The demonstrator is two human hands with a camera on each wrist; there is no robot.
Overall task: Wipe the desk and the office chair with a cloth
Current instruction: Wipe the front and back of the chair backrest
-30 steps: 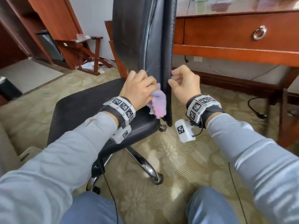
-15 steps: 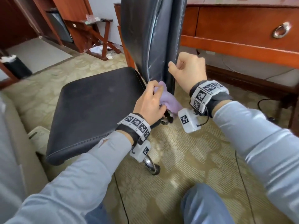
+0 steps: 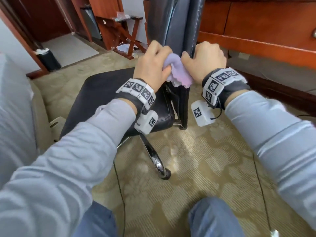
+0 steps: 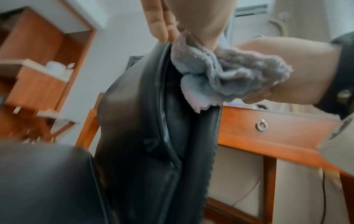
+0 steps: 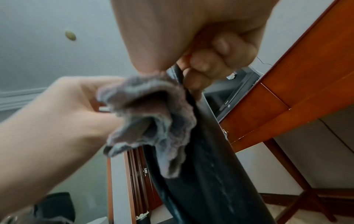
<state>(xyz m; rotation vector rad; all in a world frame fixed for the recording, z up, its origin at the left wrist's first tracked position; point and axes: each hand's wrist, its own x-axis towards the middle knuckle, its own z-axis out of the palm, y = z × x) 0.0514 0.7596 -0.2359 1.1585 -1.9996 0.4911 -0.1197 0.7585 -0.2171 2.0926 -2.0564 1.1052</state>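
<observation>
Lilac cloth [image 3: 177, 72]: bunched in left hand's [image 3: 152, 65] curled fingers, against backrest [image 3: 177, 23] edge.
Right hand [image 3: 203, 63]: fist clamped on edge, beside cloth.
Advice: steady backrest, press firmly, follow seam.

Black bin [image 3: 48, 59] on patterned carpet [image 3: 188, 165] (folding stand [image 3: 126, 36] beyond)

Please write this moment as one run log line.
left hand: holds cloth on chair backrest edge | right hand: grips backrest edge | desk: untouched

Lilac cloth [image 3: 179, 72], black office chair [image 3: 106, 98], reddish-brown desk [image 3: 266, 19], patterned beige carpet [image 3: 196, 159]
</observation>
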